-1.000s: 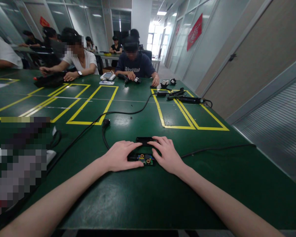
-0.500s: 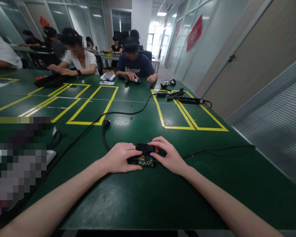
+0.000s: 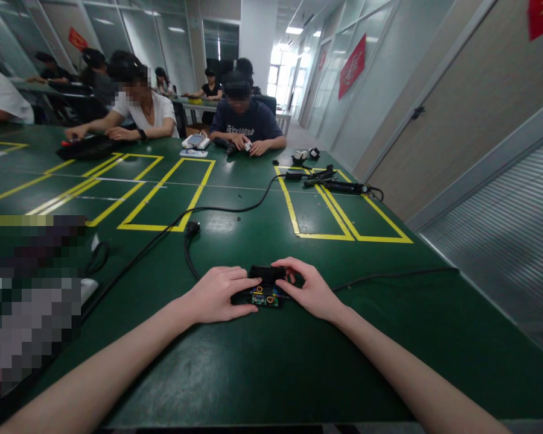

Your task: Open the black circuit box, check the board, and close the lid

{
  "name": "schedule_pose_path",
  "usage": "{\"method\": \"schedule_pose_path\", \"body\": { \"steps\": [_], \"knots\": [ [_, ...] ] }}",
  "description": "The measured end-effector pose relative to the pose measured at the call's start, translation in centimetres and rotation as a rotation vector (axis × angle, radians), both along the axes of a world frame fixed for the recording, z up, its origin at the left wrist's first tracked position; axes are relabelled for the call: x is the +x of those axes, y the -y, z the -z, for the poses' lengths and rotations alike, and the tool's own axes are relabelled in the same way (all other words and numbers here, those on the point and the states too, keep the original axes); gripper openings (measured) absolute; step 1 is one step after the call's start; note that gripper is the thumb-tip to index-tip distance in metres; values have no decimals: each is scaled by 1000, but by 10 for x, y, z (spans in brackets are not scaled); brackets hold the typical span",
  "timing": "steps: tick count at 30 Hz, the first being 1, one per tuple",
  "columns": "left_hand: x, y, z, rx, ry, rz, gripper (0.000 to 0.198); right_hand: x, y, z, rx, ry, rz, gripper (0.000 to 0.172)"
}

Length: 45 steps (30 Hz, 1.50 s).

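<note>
Oblong black cover (image 3: 268, 273) off, tilt unclear, lower centre of frame. Green circuit board (image 3: 259, 299) with two copper-coloured coils (image 3: 270, 300) lies exposed, face up, just below it.

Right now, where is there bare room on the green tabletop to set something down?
Two patches of green tabletop look bare: between the bare forearms, below the exposed green circuit board; and right of the right forearm, below the thin black cable. It's crowded around the board: left hand, right hand, black rectangular cover.
</note>
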<state>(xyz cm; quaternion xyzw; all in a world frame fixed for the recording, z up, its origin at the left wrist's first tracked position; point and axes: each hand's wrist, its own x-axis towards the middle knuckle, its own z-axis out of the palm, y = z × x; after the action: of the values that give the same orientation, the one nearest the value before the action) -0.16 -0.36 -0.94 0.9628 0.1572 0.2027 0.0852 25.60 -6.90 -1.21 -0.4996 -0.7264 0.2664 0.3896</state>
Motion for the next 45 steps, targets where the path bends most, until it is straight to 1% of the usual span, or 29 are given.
{"method": "schedule_pose_path", "body": {
  "steps": [2,4,6,9,12,15,17,18,21,22,23,26,27,29,31,35,37,40,43,45],
  "knots": [
    [0,0,-1,4,34,15,41,1,0,1,31,-10,-21,29],
    [-1,1,-5,10,76,30,47,1,0,2,47,-10,-49,32],
    [-2,1,-9,-13,114,37,48,2,0,2,52,-3,-64,33],
    [-5,2,-13,-98,178,0,41,2,1,1,48,-1,-66,31],
    [-8,1,-15,-132,222,-57,45,4,3,-2,36,14,-87,30],
    [-10,-2,-16,-147,222,-76,44,6,3,-6,43,26,-171,24],
    [-11,-3,-17,-167,212,-71,43,7,4,-9,66,37,-249,24],
    [-10,-2,-17,-172,204,-60,47,7,4,-9,82,43,-284,24],
    [-6,1,-14,-147,173,-8,65,7,5,-10,139,63,-346,22],
    [-4,2,-12,-128,162,7,67,7,5,-10,162,73,-353,22],
    [-1,4,-11,-108,145,16,62,6,5,-10,182,88,-358,25],
    [7,7,-6,-87,94,31,34,5,6,-8,200,164,-354,41],
    [9,7,-5,-93,89,29,28,5,7,-7,198,197,-343,45],
    [12,7,-3,-103,85,17,22,4,7,-6,202,272,-302,45],
    [15,7,-4,-96,81,-4,22,3,8,-5,216,345,-254,40],
    [18,7,-5,-46,14,-51,34,1,8,-5,246,414,-204,32],
    [19,6,-6,-26,-44,-84,36,-1,9,-6,254,423,-204,31],
    [20,6,-5,4,-112,-116,34,-2,9,-9,228,449,-215,33],
    [20,5,-3,28,-137,-96,35,-2,8,-10,183,506,-204,39],
    [19,4,-2,35,-141,-78,33,-2,7,-9,157,523,-188,36]
  ]
}}
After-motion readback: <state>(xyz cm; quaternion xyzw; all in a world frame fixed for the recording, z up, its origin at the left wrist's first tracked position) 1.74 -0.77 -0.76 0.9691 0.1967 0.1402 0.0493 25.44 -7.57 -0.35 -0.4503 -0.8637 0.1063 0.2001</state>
